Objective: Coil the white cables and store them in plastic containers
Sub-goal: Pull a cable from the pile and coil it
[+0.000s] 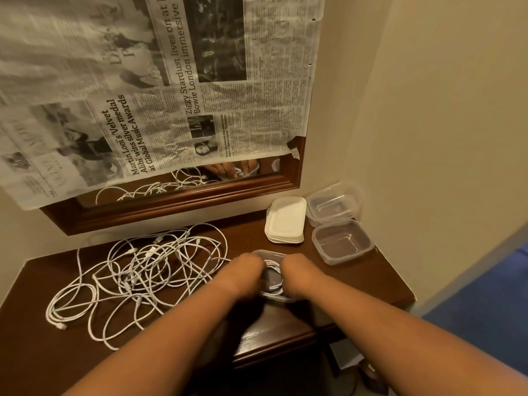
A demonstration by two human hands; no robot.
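Observation:
A clear plastic container (267, 253) sits on the dark wooden table (357, 281) in front of me, with a coiled white cable (273, 267) inside it. My left hand (245, 274) and my right hand (297, 274) both reach down into the container, one on each side of the coil. Their fingers are bent down onto the coil and hidden from me. A tangle of several loose white cables (137, 275) spreads over the left half of the table.
Two empty clear containers (343, 241) (333, 205) stand at the back right by the wall, beside a stack of white lids (285, 220). A wood-framed mirror (185, 200) partly covered with newspaper hangs behind. The table's right edge drops to blue floor.

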